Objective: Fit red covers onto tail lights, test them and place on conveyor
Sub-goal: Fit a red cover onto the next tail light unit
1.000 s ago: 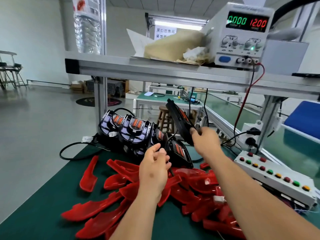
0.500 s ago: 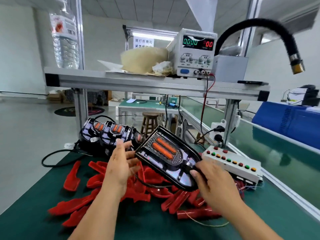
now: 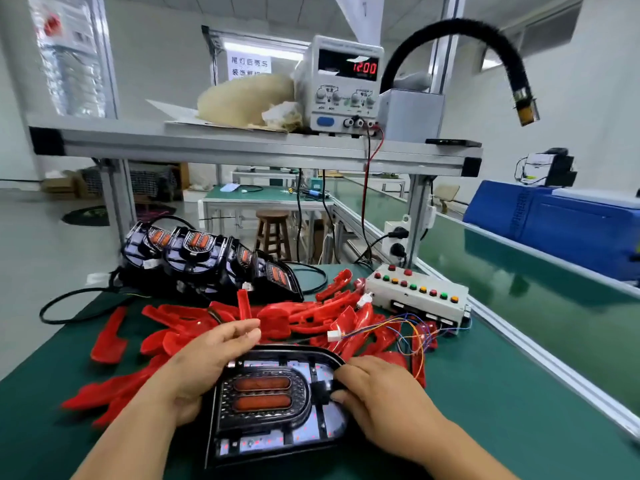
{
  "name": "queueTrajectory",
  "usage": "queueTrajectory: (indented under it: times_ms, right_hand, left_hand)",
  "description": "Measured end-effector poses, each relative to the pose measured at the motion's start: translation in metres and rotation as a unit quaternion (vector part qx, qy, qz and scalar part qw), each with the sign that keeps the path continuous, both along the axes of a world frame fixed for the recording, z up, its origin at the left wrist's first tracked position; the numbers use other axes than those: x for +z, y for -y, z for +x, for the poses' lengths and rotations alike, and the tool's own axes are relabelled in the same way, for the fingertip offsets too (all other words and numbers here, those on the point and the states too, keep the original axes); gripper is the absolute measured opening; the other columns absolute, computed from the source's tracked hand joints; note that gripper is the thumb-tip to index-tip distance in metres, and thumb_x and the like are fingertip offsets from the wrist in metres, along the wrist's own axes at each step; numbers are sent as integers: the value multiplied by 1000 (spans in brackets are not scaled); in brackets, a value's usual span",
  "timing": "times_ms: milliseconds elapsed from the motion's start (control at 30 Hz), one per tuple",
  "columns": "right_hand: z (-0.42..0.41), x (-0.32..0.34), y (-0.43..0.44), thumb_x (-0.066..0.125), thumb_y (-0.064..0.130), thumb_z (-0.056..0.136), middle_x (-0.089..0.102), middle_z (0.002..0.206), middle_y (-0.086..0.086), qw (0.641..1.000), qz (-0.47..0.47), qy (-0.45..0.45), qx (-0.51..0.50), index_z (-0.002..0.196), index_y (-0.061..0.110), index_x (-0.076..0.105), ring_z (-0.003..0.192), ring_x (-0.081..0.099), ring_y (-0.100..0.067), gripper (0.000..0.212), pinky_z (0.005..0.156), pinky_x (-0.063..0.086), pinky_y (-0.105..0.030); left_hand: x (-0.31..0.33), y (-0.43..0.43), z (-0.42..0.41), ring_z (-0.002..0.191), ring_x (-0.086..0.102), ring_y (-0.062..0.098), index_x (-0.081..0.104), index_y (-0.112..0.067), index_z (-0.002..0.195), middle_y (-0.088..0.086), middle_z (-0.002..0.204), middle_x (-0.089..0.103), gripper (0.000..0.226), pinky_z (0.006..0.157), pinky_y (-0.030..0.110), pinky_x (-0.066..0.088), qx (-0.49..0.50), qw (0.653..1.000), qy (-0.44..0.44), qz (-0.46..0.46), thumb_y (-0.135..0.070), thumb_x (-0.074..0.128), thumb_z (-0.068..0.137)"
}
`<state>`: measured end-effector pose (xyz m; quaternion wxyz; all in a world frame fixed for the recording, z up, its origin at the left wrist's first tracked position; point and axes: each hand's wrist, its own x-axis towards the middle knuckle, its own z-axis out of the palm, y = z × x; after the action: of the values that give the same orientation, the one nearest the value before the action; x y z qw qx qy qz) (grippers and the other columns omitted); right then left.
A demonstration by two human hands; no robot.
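One tail light (image 3: 277, 434) bare, near; left grip (image 3: 204, 368) clamps left edge, right grip (image 3: 381, 393) clamps right side. Red covers (image 3: 298, 317) heaped beyond, none on it. Test, conveyor (image 3: 536, 306) placing left to do.

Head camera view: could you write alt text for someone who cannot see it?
A person's left hand and right hand hold a black tail light, uncovered, at a green table. Behind it lie loose red covers, a row of more tail lights and a button box.
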<state>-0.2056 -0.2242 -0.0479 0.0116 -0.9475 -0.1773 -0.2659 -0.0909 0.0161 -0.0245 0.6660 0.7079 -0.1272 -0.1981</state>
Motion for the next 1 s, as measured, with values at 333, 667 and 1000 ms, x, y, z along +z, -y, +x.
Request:
queueTrajectory:
  times_ms: [333, 667, 1000]
  right_hand:
    - [42, 13, 28, 49, 51, 93, 65, 98, 8, 977, 133, -164, -35, 102, 25, 67, 93, 58, -10, 33, 83, 46, -27]
    - [139, 43, 32, 42, 60, 93, 60, 79, -2, 902, 200, -231, -304, 74, 17, 56, 79, 58, -23, 49, 71, 47, -34]
    - [128, 51, 43, 61, 9, 84, 60, 54, -5, 789, 556, -105, -240, 66, 7, 57, 50, 53, -19, 19, 49, 40, -26]
  left_hand:
    - [-22, 23, 7, 101, 70, 32, 66, -36, 103, 9, 105, 74, 14, 95, 54, 52, 90, 996, 18, -9, -29, 54, 100]
    - [-21, 19, 14, 91, 72, 40, 70, -28, 95, 20, 100, 74, 24, 81, 58, 57, 74, 995, -30, -57, -26, 48, 103]
    - [-20, 10, 19, 79, 72, 47, 68, -23, 95, 27, 93, 73, 29, 59, 48, 59, 83, 986, -61, -133, -26, 41, 105]
